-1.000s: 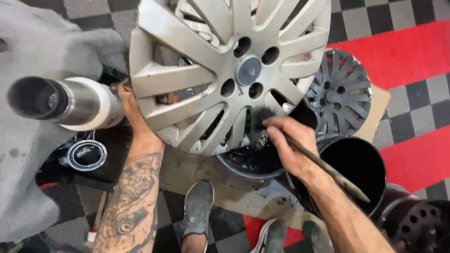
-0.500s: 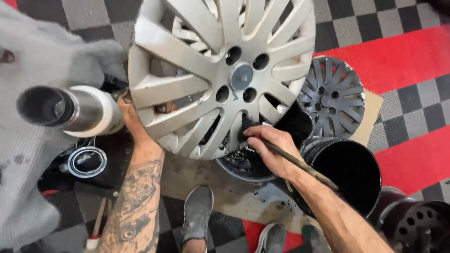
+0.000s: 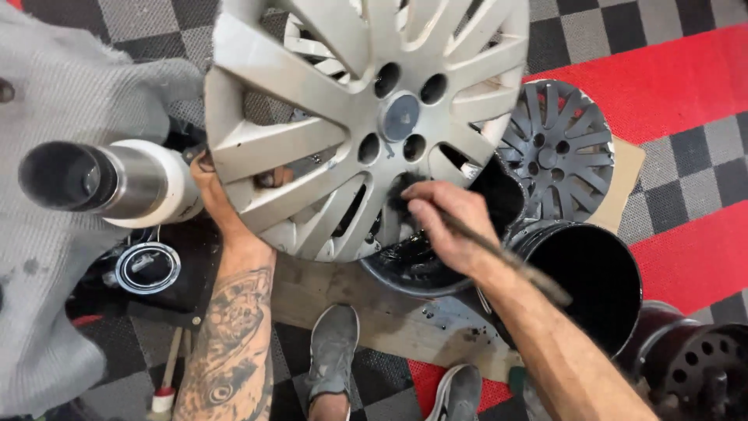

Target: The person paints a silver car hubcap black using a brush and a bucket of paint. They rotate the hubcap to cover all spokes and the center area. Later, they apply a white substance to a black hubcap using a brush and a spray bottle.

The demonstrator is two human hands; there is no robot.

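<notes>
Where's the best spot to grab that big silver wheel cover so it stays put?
Grip the silver hubcap at its rim, from the left, fingers hooked through a gap between spokes. The left hand holds it there, leaving the face free for the right hand and its brush.

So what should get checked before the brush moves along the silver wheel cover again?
1. Left hand holds the wheel cover by its edge: ok.
2. Right hand has a firm grip on the brush: ok.
3. Brush tip touches a lower spoke: ok.
4. Black bucket sits close beside the right hand: ok.
5. Enough paint left on the brush: cannot tell.
6. Grey shoes stand apart from the black drips on the board: ok.
</notes>
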